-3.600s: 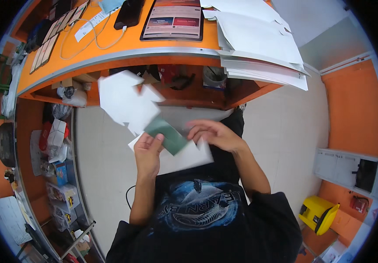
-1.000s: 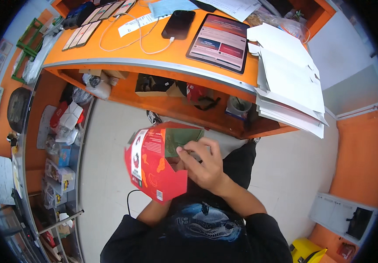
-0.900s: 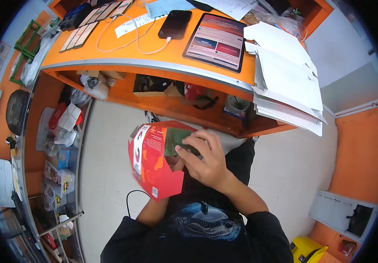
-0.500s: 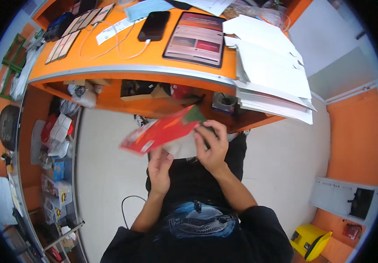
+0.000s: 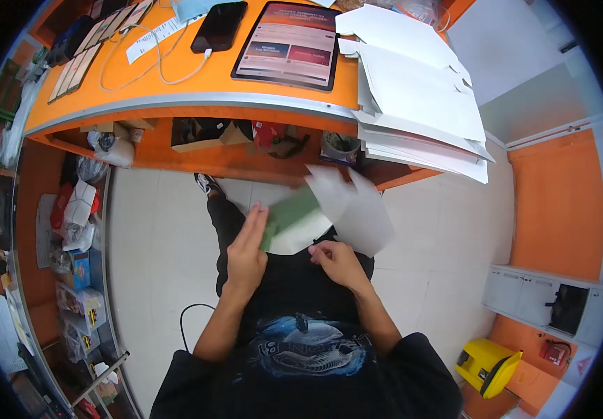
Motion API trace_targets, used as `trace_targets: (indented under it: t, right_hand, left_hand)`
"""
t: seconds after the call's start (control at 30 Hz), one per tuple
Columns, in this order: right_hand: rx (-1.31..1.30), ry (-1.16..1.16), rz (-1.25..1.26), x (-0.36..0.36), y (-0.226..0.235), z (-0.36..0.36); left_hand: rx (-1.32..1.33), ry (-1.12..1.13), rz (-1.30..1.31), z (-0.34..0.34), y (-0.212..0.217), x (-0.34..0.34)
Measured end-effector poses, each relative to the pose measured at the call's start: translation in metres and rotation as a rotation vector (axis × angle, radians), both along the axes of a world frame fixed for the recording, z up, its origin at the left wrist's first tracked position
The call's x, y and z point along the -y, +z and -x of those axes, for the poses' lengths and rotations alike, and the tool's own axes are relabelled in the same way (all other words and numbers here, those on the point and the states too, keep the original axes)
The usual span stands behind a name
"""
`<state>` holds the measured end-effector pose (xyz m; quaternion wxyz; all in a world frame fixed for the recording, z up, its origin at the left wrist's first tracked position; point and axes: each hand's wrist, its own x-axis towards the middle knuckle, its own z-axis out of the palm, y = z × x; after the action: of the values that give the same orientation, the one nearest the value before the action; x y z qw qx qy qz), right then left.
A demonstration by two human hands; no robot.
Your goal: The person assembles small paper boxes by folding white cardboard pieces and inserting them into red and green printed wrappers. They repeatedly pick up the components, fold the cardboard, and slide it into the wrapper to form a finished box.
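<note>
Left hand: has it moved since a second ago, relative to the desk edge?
Yes. The left hand was hidden behind the cardboard sheet; now it lies flat and open against the sheet's left edge, below the orange desk.

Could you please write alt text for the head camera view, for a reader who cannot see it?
Seen from above, a seated person holds a flat white card blank with a green panel over their lap, left hand flat against it, right hand at its lower edge. Ahead, an orange desk carries a tablet, a phone and stacked white sheets.
</note>
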<state>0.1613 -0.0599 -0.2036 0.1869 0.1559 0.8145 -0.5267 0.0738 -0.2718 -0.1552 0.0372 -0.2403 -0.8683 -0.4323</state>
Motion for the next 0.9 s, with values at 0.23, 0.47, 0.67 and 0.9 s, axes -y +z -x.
trace_targets:
  t: [0.23, 0.47, 0.67, 0.9]
  right_hand:
    - [-0.337, -0.333, 0.938, 0.027, 0.053, 0.028]
    - [-0.201, -0.508, 1.024, 0.025, 0.039, 0.027]
    - [-0.254, -0.557, 0.941, 0.039, 0.04, 0.018]
    - [-0.237, -0.548, 0.97, 0.061, 0.031, -0.001]
  left_hand:
    - [-0.207, -0.253, 0.216, -0.006, 0.011, 0.004]
    - [-0.036, -0.394, 0.314, -0.011, 0.021, 0.013]
    - [-0.306, -0.462, 0.302, -0.003, 0.014, 0.016]
    - [-0.306, -0.391, 0.216, -0.008, 0.006, 0.017]
